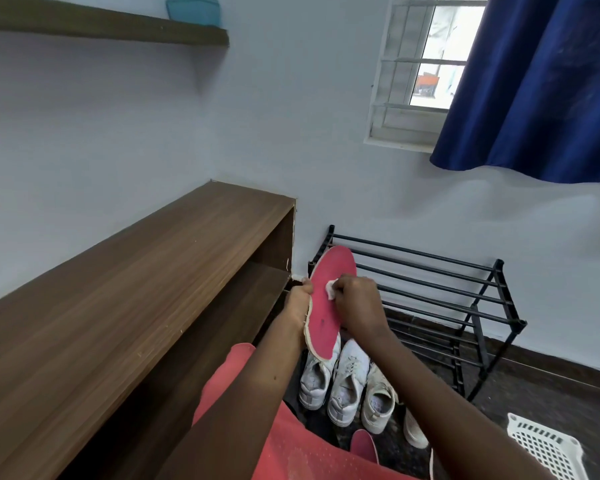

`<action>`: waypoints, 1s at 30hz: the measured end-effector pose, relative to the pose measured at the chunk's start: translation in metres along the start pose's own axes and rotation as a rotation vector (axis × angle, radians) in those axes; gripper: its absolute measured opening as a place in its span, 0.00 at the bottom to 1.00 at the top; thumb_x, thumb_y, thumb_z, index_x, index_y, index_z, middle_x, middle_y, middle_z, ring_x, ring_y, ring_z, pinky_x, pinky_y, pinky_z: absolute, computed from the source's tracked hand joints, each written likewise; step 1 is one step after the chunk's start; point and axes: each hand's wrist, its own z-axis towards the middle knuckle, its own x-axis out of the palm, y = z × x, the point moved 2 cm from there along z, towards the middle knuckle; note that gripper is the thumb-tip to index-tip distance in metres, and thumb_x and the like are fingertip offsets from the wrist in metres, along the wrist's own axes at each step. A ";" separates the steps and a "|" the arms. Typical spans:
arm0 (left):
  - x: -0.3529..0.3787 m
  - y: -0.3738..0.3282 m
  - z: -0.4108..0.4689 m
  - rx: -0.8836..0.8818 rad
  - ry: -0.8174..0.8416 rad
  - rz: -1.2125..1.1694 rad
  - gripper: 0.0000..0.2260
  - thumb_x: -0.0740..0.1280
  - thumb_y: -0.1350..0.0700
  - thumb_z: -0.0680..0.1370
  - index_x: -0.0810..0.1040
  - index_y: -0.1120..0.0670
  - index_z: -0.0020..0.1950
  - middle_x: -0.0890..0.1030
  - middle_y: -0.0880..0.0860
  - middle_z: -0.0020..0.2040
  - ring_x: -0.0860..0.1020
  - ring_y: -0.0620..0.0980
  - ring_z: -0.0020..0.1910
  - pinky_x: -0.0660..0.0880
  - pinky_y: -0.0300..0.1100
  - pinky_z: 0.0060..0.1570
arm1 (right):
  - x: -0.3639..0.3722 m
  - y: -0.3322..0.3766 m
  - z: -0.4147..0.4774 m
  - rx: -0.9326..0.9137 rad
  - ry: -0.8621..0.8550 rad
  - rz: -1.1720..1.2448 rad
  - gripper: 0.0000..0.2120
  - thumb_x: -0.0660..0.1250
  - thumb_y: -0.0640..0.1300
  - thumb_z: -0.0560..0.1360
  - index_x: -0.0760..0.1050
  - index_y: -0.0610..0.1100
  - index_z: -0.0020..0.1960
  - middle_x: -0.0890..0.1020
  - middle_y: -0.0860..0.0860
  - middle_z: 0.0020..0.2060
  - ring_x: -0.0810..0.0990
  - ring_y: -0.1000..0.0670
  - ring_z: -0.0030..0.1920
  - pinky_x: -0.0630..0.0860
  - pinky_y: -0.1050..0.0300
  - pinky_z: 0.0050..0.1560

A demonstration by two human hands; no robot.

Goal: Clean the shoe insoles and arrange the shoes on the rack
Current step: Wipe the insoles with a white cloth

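A red insole with a pale edge is held up in front of me. My left hand grips its left edge. My right hand pinches a small white wipe and presses it on the insole's red face. Below, several white sneakers stand on the dark floor. A second red insole lies near my lap. The black metal shoe rack stands against the wall behind the insole, with no shoes on its visible bars.
A brown wooden shelf unit runs along the left wall. A white perforated basket sits at bottom right. A blue curtain hangs by the window. A teal box rests on the upper wall shelf.
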 end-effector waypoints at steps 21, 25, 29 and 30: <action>0.009 0.003 0.011 -0.126 0.657 -0.288 0.34 0.77 0.43 0.63 0.74 0.57 0.64 0.80 0.63 0.55 0.81 0.60 0.52 0.78 0.55 0.52 | -0.029 0.007 -0.019 0.144 -0.046 0.291 0.12 0.63 0.30 0.70 0.84 0.39 0.43 0.84 0.44 0.40 0.82 0.45 0.39 0.78 0.54 0.44; 0.018 0.015 0.013 -0.079 0.532 -0.300 0.17 0.67 0.51 0.75 0.78 0.55 0.62 0.81 0.59 0.52 0.81 0.55 0.49 0.76 0.48 0.55 | -0.027 0.003 -0.013 0.146 -0.110 0.154 0.12 0.61 0.33 0.73 0.79 0.39 0.34 0.80 0.44 0.33 0.77 0.46 0.33 0.69 0.53 0.36; 0.014 0.031 0.020 -0.087 0.474 -0.332 0.21 0.57 0.48 0.80 0.85 0.57 0.42 0.83 0.56 0.39 0.82 0.52 0.40 0.76 0.43 0.45 | -0.028 0.013 -0.002 0.156 -0.098 0.095 0.11 0.59 0.33 0.71 0.76 0.40 0.34 0.80 0.40 0.36 0.77 0.42 0.38 0.66 0.55 0.39; 0.013 0.034 0.021 -0.084 0.473 -0.331 0.19 0.61 0.47 0.77 0.85 0.58 0.42 0.83 0.57 0.41 0.82 0.53 0.43 0.76 0.44 0.47 | -0.024 0.018 -0.004 0.120 -0.081 0.067 0.09 0.60 0.33 0.72 0.77 0.38 0.37 0.80 0.40 0.39 0.78 0.42 0.41 0.66 0.56 0.40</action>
